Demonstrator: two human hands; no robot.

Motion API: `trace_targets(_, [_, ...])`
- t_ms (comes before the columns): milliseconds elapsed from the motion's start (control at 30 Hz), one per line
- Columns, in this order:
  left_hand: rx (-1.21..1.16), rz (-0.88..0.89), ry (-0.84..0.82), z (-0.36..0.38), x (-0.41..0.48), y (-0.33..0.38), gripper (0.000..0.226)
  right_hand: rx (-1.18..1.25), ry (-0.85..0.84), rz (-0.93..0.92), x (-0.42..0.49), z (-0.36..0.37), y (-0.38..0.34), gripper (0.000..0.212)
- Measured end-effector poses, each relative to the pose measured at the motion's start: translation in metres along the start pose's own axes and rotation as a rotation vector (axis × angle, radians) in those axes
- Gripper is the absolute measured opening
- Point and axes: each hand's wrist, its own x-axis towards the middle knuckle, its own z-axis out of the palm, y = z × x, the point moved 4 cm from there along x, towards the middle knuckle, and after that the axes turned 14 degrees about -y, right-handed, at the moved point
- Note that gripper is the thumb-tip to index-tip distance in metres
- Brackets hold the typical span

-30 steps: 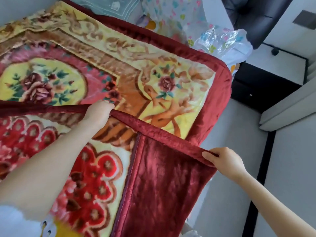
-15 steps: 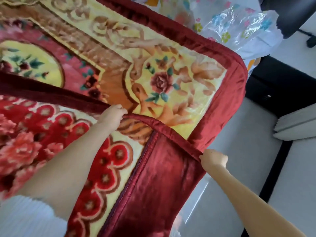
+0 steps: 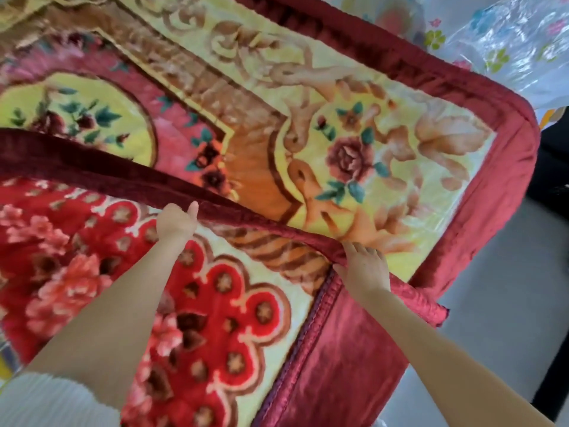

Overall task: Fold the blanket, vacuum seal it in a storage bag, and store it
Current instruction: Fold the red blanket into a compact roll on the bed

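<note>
Plush floral blanket (image 3: 354, 155) with a maroon border lay spread across the head view, its near part folded over the far part. The left hand (image 3: 177, 221) gripped the folded border, fingers curled round it, thumb raised. The right hand (image 3: 365, 268) pinched the border at the fold's right corner, fingers slightly spread on top. A clear printed storage bag (image 3: 508, 41) lay at far right, beside the blanket.

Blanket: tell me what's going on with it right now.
A person is folding the floral blanket. The left hand grips its dark red border and the right hand holds the same border farther right, with a near flap laid over the spread-out part. A clear printed plastic bag lies beyond the far corner, not yet used.
</note>
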Motion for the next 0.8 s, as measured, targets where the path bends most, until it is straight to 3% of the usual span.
trace_targets(100, [-0.453,-0.251,0.022,0.003,0.033,-0.014,0.063,0.174,-0.035,-0.107,0.027,-0.006,-0.01,0.05])
trace_targets(200, [-0.733,-0.331,0.066,0.009,0.051,-0.023,0.047,0.231,-0.127,-0.131,0.052,-0.01,-0.01,0.034])
trace_targets(367, [-0.748,-0.227,0.192,0.001,0.09,-0.01,0.046,0.246,-0.204,-0.08,0.063,-0.011,0.009,0.025])
trace_targets(433, [-0.595,-0.142,0.34,-0.008,0.093,0.026,0.043,0.345,-0.235,-0.059,0.054,-0.011,0.018,0.017])
trace_targets(533, [-0.338,-0.052,0.403,-0.006,0.083,0.091,0.034,0.428,-0.299,0.022,0.044,-0.015,0.041,0.015])
trace_targets(633, [-0.172,0.021,0.31,0.018,0.086,0.141,0.033,0.451,-0.32,0.144,0.048,-0.016,0.07,0.011])
trace_targets(733, [-0.161,-0.068,0.114,0.054,0.108,0.153,0.041,0.344,-0.267,0.184,0.06,-0.016,0.077,0.031])
trace_targets(800, [-0.177,-0.107,0.066,0.07,0.12,0.149,0.045,0.272,-0.244,0.15,0.066,-0.015,0.073,0.038])
